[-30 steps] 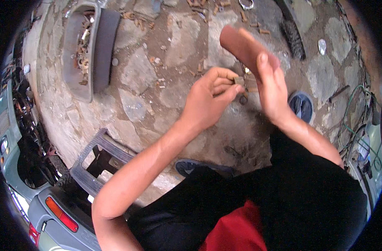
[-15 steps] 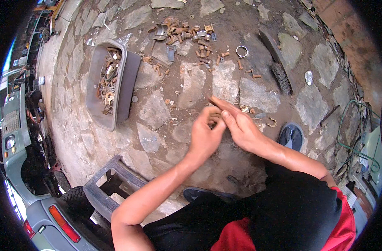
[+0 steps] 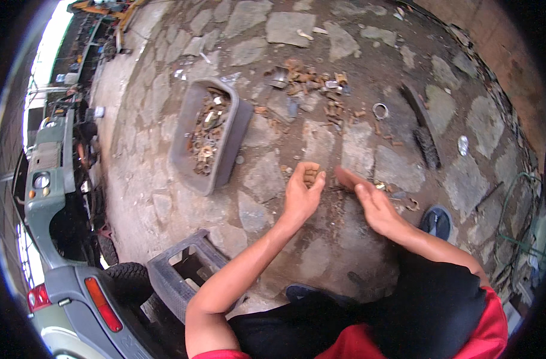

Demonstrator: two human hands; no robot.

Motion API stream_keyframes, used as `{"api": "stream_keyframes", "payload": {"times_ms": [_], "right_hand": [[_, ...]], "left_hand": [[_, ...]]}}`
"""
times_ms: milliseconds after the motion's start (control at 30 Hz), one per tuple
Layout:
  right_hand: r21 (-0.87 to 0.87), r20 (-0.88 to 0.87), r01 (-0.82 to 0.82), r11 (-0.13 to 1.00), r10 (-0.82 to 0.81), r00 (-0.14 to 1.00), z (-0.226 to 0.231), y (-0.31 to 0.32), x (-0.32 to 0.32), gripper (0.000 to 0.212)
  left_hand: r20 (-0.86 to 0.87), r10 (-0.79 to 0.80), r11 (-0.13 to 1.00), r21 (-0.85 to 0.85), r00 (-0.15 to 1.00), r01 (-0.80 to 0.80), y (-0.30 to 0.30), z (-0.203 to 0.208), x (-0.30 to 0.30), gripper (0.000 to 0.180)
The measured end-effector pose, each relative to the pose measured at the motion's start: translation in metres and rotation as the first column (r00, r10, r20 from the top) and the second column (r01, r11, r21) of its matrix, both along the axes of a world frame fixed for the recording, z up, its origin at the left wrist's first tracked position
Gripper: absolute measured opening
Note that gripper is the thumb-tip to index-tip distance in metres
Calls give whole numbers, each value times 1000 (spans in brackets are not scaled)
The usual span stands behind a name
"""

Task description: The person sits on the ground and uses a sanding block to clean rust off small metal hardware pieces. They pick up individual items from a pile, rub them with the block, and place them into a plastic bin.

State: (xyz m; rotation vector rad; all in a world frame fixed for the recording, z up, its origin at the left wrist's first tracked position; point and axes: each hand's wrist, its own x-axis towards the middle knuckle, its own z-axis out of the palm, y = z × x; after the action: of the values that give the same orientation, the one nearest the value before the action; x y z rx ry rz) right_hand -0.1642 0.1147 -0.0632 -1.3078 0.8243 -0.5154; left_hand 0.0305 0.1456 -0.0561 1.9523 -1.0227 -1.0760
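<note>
My left hand [image 3: 302, 194] is raised over the stone ground with its fingers curled toward the palm and the thumb alongside. Whatever it holds, if anything, is hidden by the fingers. To its right is my right hand [image 3: 377, 208], fingers stretched out and held together, with nothing visible in it. A gap separates the two hands. Beyond them on the ground lies a pile of rusty bolts and metal parts [image 3: 306, 81]. Left of my left hand stands a grey plastic bin [image 3: 230, 152] holding mixed rusty hardware [image 3: 208, 134].
A metal ring clamp [image 3: 380, 110] and a long-handled black brush [image 3: 427, 146] lie right of the pile. A dark plastic stool [image 3: 171, 272] stands at lower left, by a vehicle [image 3: 84, 296]. A green hose or cable [image 3: 512, 239] runs at the right.
My hands were touching and have come apart, the left to the left and the right to the right. The view has shifted, so the ground things appear farther right and lower.
</note>
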Motion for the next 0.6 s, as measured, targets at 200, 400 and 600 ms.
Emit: {"api": "stream_keyframes", "payload": {"times_ms": [200,400,600], "right_hand": [[-50,20,96,994,-95,995,9,-11,5,50],[-404,-81,-50,914,18,997,19,-5,6,45],[-440,-123,-72,895,19,992,16,-8,9,45]], "left_hand": [[-288,0,996,-81,958,-25,4,7,-11,20],[-448,-7,991,-125,894,-55,4,14,-19,18],[-398,96,986,-84,912,-141,1,17,-22,19]]}}
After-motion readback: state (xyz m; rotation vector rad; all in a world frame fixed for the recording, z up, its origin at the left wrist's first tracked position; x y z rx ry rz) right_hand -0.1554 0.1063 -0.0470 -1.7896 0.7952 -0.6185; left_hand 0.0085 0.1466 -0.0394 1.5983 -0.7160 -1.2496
